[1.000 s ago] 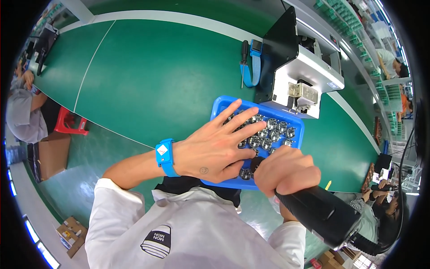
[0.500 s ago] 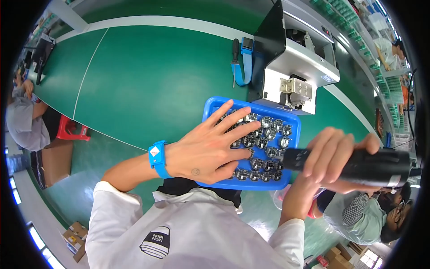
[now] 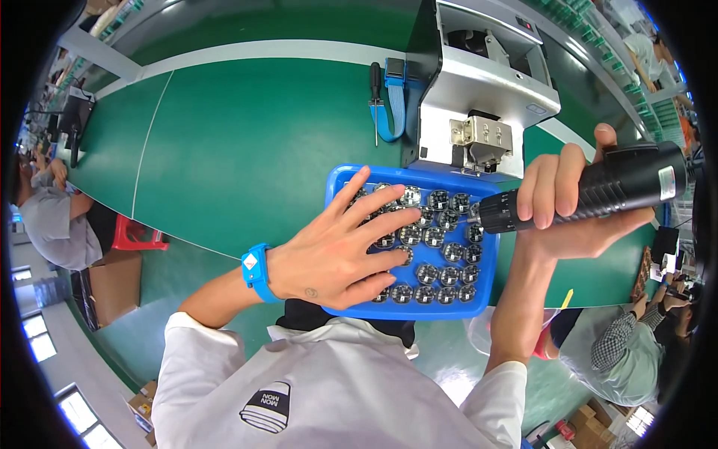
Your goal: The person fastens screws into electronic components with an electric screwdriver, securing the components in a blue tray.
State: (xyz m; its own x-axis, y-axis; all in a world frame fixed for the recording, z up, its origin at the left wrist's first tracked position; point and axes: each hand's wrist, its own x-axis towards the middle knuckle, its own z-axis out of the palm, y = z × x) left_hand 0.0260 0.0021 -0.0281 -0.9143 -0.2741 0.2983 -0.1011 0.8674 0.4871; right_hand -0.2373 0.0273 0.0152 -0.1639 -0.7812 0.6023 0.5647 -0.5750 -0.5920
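A blue plastic tray (image 3: 486, 280) holds several rows of small round parts (image 3: 434, 237) with shiny clear-looking tops and dark insides. Across its left half lies my left hand (image 3: 333, 258), palm down with fingers spread over the parts, hiding some of them. My right hand (image 3: 557, 198) is wrapped round a black electric screwdriver (image 3: 624, 187), held tilted. Its narrow front end points left and down at the tray's right side, close to a round part (image 3: 475, 233) there. Whether the bit touches that part I cannot tell. A blue wrist strap (image 3: 258, 271) circles my left wrist.
Behind the tray stands a metal machine (image 3: 486, 90) with a silver front block. Left of it lie a hand screwdriver (image 3: 375, 93) and a coiled blue strap (image 3: 396, 105) on the green table (image 3: 247, 142). Other people sit at left and lower right; a red stool (image 3: 138, 233) is at left.
My right hand has swung the electric screwdriver upward and tilted it, its tip moving to a part farther back on the tray's right side. My left hand stays spread over the parts.
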